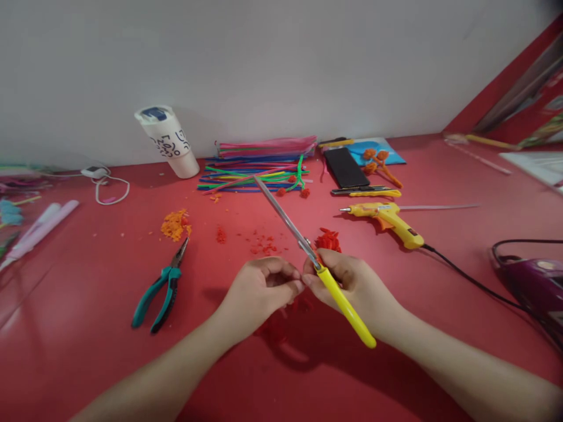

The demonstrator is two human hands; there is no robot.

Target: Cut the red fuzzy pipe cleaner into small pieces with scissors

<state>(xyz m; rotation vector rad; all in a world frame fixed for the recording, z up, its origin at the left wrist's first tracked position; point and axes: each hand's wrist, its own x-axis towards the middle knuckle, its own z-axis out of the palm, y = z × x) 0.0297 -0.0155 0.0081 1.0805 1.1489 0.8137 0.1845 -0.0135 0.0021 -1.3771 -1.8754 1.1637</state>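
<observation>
Yellow-handled metal scissors [313, 257] with long, straight blades slant up and leftward from the right hand [360, 287], its fingers curled round them. Left of the scissors, the left hand [259, 287] presses thumb and fingertips together; whether they pinch anything cannot be told. Beside the scissors' pivot lie short, fuzzy red snippets [329, 239]; farther right, a yellow plastic glue gun [387, 218]; well left, teal-handled metal pliers [170, 274]; beyond the tip, thin multicoloured fuzzy stems [259, 158].

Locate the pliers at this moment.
In the head view, the pliers lie on the table, left of the left hand, tips beside the orange scraps.
</observation>
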